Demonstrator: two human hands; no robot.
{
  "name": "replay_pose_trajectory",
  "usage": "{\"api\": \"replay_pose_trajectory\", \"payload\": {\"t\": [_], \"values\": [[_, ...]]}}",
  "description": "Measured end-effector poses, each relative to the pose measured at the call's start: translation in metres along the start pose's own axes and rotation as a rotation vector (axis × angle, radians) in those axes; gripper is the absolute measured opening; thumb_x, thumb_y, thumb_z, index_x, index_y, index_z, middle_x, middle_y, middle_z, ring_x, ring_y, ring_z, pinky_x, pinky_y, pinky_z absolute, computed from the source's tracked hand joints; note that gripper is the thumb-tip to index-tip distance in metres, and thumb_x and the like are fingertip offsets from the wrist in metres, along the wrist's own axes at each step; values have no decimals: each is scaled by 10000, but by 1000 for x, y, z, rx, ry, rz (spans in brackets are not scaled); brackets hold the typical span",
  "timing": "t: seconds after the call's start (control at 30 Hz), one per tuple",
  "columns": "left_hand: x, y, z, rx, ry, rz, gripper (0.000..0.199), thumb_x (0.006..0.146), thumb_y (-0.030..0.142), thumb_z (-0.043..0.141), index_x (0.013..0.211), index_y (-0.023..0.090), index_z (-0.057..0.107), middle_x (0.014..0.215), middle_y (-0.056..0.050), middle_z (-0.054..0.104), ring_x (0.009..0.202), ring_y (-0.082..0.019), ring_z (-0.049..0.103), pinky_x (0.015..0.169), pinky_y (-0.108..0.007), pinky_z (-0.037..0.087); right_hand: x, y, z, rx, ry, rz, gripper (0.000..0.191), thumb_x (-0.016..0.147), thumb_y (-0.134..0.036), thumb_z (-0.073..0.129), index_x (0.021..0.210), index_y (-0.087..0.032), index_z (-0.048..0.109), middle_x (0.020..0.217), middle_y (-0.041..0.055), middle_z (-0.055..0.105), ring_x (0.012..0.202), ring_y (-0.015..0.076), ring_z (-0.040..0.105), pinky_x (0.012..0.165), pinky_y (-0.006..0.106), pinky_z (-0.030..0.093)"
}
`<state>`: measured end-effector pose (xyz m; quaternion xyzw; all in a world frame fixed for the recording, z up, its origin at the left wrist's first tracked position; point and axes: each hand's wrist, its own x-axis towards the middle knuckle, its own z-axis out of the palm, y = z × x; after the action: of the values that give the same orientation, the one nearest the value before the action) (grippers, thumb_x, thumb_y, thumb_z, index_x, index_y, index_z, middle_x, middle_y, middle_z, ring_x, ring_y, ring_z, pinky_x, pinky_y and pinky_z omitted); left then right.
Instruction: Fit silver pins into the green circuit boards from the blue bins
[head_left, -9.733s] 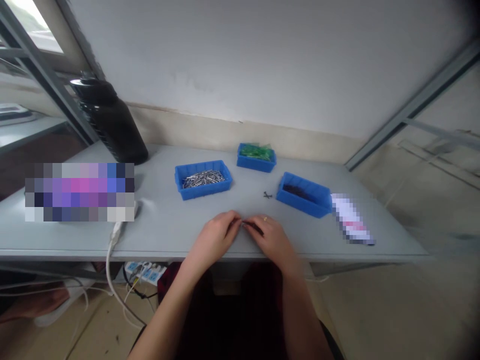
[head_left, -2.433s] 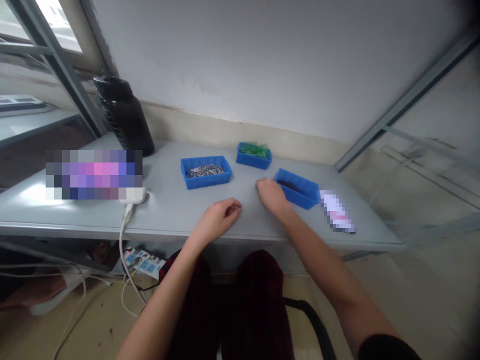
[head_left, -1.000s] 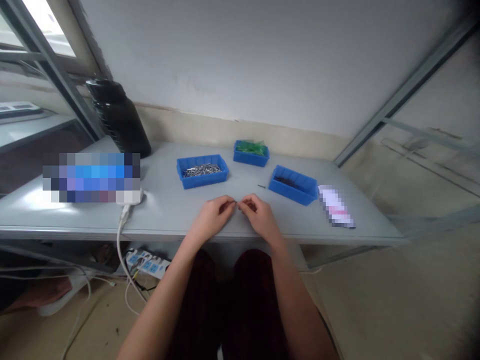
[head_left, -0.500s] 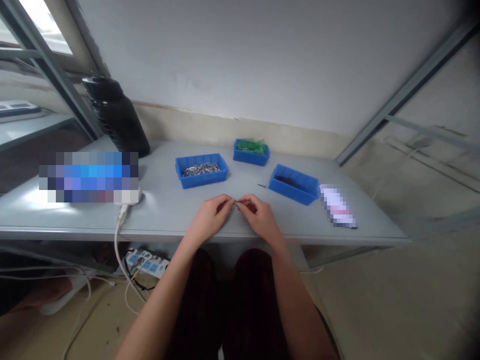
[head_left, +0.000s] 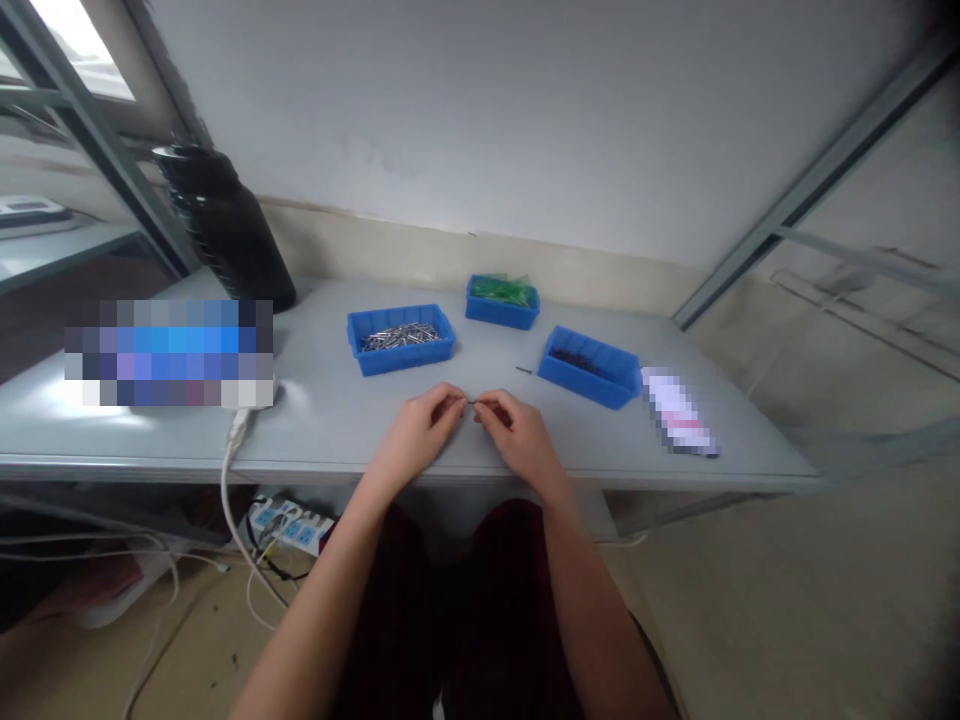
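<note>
A small, thin dark piece (head_left: 471, 402) spans the gap between my fingertips just above the front of the table; its exact kind is too small to make out. My left hand (head_left: 421, 430) pinches one end of it with thumb and fingers. From the other side, my right hand (head_left: 517, 430) pinches it too. Beyond my hands stands a blue bin (head_left: 409, 360) of thin silvery metal pieces (head_left: 405, 337). To the right, another blue bin (head_left: 589, 382) holds small dark parts (head_left: 574, 358). A thin dark rod (head_left: 524, 371) lies beside that bin.
Farther back, a smaller blue bin (head_left: 501, 314) holds green plastic pieces (head_left: 504, 290). A black bottle (head_left: 232, 235) stands at the back left, near a blurred-out object (head_left: 172, 350) and a white cable (head_left: 231, 490). A blurred flat item (head_left: 679, 412) lies at right. Below is a power strip (head_left: 289, 522).
The camera view has shifted slightly. Both hands keep their pinch on the thin dark piece, with hardly any visible movement.
</note>
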<state>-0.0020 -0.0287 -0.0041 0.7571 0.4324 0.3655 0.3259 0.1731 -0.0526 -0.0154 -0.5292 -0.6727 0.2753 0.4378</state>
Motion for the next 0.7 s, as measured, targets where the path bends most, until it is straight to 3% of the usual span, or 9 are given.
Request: {"api": "replay_pose_trajectory", "payload": {"t": [0.27,0.53,0.7], "values": [[0,0,1,24,-88,44,186,940,305,521,898,196,666,900,-19,719,823,-180,637,782,-287,457,0,2,-2,83,25,-4,219,924,-398,547,1002,-222,652,963,41,723,866,175,682,784,304,514],[1,0,1,109,-150,96,211,974,297,451,928,198,631,937,-41,703,844,-195,631,764,-299,450,-3,-3,-4,69,-34,-47,192,917,-384,562,996,-241,663,953,24,726,871,170,666,762,291,509],[0,0,3,61,-79,77,180,976,295,446,922,207,595,918,-26,694,845,-188,628,784,-295,445,-1,1,-3,55,41,-36,202,913,-373,556,987,-230,678,956,37,729,835,173,668,746,301,514]]}}
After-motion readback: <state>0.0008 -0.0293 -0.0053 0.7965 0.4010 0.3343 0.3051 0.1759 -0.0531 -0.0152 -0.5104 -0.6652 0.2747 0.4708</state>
